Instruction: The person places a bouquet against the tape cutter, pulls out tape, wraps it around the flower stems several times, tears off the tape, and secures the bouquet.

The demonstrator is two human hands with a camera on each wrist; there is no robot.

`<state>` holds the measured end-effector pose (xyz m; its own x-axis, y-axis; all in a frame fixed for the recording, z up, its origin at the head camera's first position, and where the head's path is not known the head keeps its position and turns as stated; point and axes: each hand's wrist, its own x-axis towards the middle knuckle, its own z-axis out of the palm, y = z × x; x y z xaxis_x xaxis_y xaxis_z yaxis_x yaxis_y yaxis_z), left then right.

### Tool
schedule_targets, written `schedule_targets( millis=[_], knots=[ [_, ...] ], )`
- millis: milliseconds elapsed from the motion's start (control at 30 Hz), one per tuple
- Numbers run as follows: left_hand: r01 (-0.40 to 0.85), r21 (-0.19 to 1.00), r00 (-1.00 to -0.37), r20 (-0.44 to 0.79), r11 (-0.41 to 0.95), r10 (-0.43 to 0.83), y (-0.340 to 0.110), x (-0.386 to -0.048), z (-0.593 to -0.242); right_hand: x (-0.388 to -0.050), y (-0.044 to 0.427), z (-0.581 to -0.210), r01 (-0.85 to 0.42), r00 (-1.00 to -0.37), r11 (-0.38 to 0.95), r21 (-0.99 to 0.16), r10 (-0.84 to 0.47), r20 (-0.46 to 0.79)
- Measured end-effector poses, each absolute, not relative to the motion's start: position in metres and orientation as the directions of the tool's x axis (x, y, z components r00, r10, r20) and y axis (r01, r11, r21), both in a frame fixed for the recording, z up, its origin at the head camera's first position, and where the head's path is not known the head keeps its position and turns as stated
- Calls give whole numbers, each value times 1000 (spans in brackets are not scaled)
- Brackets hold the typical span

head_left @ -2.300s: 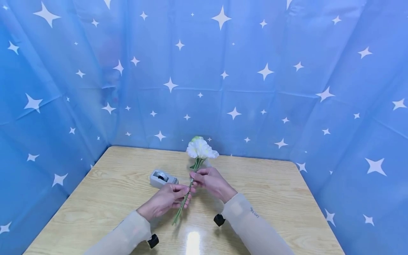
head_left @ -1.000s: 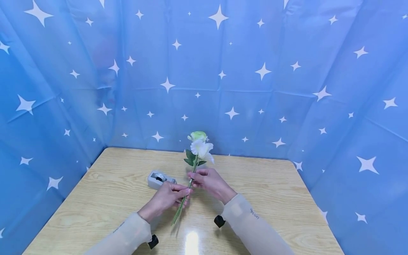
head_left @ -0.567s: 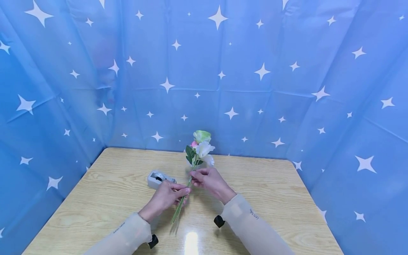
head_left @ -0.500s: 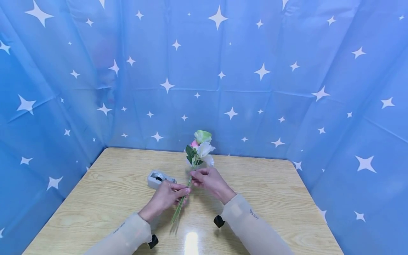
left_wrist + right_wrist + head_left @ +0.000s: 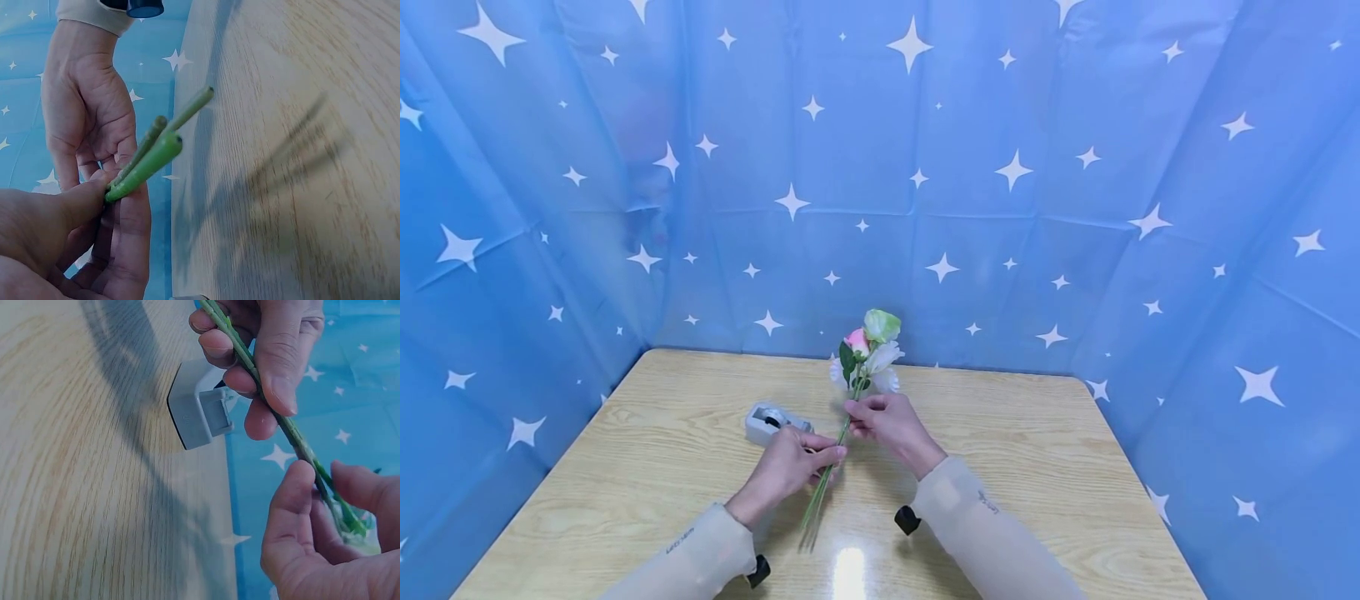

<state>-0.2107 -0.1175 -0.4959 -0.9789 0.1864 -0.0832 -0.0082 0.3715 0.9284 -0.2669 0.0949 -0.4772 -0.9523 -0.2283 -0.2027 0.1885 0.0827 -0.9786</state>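
Note:
Both hands hold a small bunch of flowers above the table, blooms pointing away from me. A pale green bloom [image 5: 882, 325] tops the bunch, a pink bud [image 5: 857, 342] sits at its left, and white petals [image 5: 883, 358] lie lower right. My left hand [image 5: 786, 467] pinches the green stems [image 5: 817, 500] between thumb and fingers; their cut ends [image 5: 169, 144] stick out below in the left wrist view. Higher up, just under the leaves, my right hand [image 5: 895, 427] pinches the same stems. A shiny patch shows on the stems between the hands in the right wrist view.
A grey tape dispenser [image 5: 758, 427] with a roll in it stands on the wooden table [image 5: 1037, 483], just beyond my left hand. Blue curtain [image 5: 880, 183] with white stars hangs behind the table and along both sides.
The bunch has turned in my fingers: the pink bud, hidden at first, now shows at the left, and the green bloom has shifted right. Both hands have stayed nearly in place.

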Motion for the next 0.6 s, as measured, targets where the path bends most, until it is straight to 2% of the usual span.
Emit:
schedule_targets(
  millis=[367,600],
  knots=[
    [-6,931,-977,-83,366,194,-119,-212,-497,-267,94,-478,169,-956,134,-977,-221,-195],
    [-70,959,-953,-145,273,265,-125,-215,-499,-269,93,-481,164,-957,146,-976,-216,-193]
  ],
)
